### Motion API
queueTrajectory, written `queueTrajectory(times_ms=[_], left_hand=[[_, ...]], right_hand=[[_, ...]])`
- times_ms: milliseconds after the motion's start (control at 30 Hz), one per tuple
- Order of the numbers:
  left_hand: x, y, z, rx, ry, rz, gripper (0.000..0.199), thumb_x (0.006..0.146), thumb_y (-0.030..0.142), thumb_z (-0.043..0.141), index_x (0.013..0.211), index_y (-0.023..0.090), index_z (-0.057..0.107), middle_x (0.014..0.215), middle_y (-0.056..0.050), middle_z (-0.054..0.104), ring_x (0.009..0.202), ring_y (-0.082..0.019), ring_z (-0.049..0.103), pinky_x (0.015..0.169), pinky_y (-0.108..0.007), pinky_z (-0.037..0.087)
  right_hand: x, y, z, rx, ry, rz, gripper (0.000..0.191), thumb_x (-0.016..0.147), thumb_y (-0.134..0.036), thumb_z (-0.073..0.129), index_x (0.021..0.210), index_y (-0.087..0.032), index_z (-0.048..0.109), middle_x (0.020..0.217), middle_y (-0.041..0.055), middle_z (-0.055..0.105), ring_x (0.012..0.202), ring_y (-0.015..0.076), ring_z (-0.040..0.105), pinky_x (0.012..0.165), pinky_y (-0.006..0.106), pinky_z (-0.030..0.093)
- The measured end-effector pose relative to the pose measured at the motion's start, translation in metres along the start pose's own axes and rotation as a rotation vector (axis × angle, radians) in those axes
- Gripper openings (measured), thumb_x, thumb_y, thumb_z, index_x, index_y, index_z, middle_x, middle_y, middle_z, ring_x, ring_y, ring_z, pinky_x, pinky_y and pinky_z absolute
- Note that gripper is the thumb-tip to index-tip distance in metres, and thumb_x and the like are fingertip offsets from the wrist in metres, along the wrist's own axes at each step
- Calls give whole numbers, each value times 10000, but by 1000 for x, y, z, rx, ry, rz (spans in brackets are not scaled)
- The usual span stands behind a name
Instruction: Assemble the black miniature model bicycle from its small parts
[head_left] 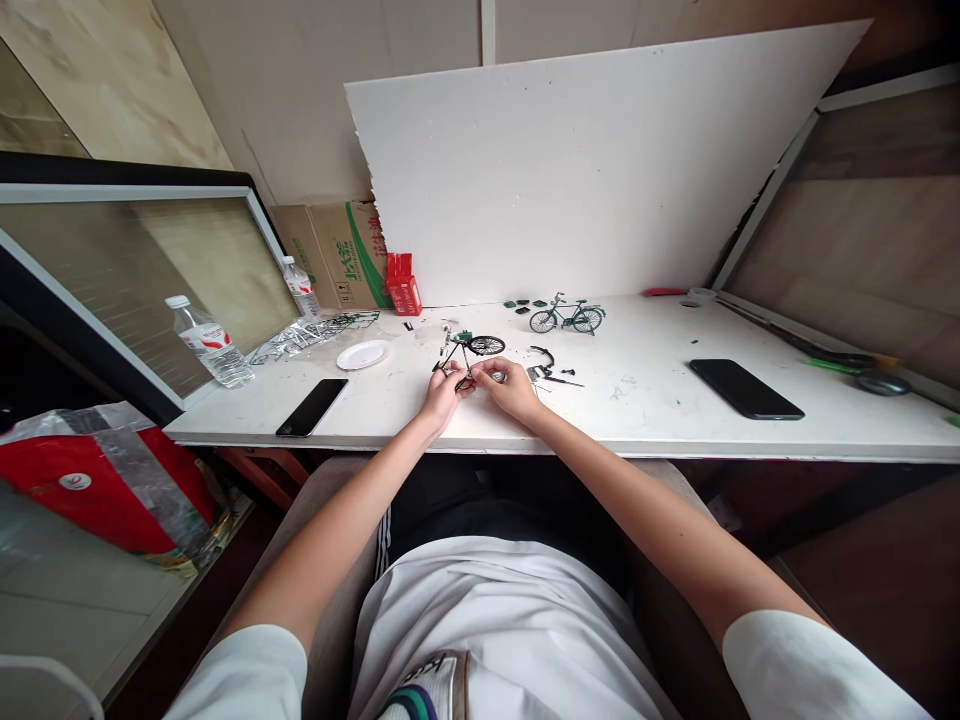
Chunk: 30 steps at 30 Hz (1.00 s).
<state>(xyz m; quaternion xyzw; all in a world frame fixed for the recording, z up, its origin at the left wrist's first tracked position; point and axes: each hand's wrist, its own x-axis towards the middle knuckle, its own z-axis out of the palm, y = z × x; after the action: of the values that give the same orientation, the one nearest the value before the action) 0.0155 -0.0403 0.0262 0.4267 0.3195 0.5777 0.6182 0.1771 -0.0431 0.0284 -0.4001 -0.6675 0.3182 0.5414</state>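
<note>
Near the table's front edge, my left hand (444, 392) is closed around part of a small black model bicycle (466, 343). One dark wheel of it lies to the upper right, and a green piece shows near its top. My right hand (506, 385) pinches at the same model from the other side, fingertips meeting those of the left. The exact part between the fingertips is too small to make out. Loose black model parts (555, 378) lie just right of my right hand. Behind them stands a green model bicycle (568, 317), upright.
A phone (313, 407) and a white plate (364, 354) lie to the left; another phone (746, 389) lies at right. Water bottles (210, 342), a red box (404, 285) and a carton (330, 255) stand at the back left. A white board (600, 160) leans behind.
</note>
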Motion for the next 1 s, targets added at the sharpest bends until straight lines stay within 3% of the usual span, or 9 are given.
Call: queueTrajectory(times_ms=[333, 700, 1000], left_hand=[[0, -1, 0, 50, -59, -4, 281, 861, 271, 734, 958, 233, 474, 807, 9, 664, 843, -183, 710, 925, -388, 548], [-1, -1, 0, 15, -32, -1, 285, 852, 229, 717, 960, 236, 453, 831, 9, 677, 852, -169, 700, 959, -397, 557], [2, -1, -2, 1, -8, -13, 290, 842, 231, 727, 956, 238, 460, 788, 18, 651, 806, -168, 698, 916, -373, 535]], right_hand=[[2, 6, -1, 33, -23, 12, 390, 891, -554, 711, 1000, -181, 746, 1008, 88, 758, 912, 212, 687, 874, 359, 564], [1, 1, -1, 34, -17, 13, 403, 897, -571, 713, 980, -182, 778, 953, 79, 764, 886, 221, 689, 888, 375, 562], [-2, -3, 0, -11, 95, 12, 478, 1000, -630, 549, 957, -208, 769, 1088, 97, 766, 994, 250, 691, 834, 358, 566]])
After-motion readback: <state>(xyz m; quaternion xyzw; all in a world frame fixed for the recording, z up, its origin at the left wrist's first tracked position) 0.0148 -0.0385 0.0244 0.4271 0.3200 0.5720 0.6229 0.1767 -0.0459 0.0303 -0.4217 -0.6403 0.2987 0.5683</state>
